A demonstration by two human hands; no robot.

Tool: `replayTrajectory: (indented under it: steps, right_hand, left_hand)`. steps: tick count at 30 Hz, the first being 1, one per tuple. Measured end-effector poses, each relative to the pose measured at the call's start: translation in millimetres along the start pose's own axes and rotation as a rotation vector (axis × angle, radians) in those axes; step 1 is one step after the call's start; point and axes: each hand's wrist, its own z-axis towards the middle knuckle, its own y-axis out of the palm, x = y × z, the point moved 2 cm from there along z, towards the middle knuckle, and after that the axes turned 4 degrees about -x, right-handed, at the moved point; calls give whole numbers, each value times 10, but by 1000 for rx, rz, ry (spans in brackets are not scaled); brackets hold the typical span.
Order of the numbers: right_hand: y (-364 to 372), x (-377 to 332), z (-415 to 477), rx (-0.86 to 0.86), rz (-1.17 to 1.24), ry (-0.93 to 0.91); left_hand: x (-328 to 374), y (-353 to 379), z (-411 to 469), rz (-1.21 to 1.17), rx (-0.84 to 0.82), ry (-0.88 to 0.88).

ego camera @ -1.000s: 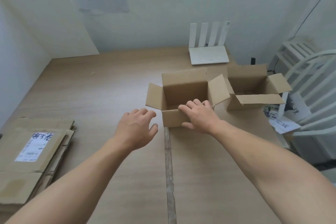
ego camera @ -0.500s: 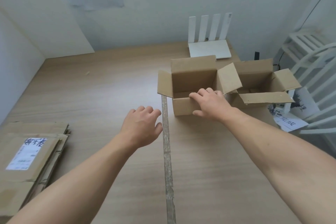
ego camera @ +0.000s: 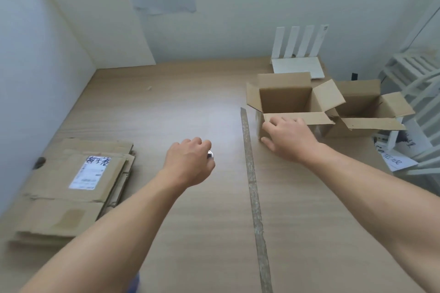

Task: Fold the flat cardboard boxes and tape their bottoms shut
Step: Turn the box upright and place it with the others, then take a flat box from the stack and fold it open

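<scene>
Cardboard box (ego camera: 285, 100) upright, top flaps splayed, right hand (ego camera: 290, 140) gripping front.

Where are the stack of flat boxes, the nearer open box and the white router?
stack of flat boxes (ego camera: 54, 181), head view, top sheet left of its label.
nearer open box (ego camera: 285, 100), head view, inner back wall.
white router (ego camera: 297, 68), head view, flat base.

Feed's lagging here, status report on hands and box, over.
Right hand grips open box near wall. Left hand curled over table, grip unclear. Second box hard by its right flap; flat stack waiting left.
</scene>
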Motion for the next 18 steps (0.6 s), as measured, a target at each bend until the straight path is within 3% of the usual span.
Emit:
replayTrajectory:
  steps: [5,12,18]
  right_hand:
    - [-197,-1379,14,92,45,-102]
    - [-270,-3188,78,69,52,-264]
    - [4,-4080,131,-179,175,-309]
  left_hand:
    - [-997,101,-690,7,5,-63]
    - [-2352,395,-1674,-26,-67,-243]
    - [-3129,795,-2004,-138,-141,-326]
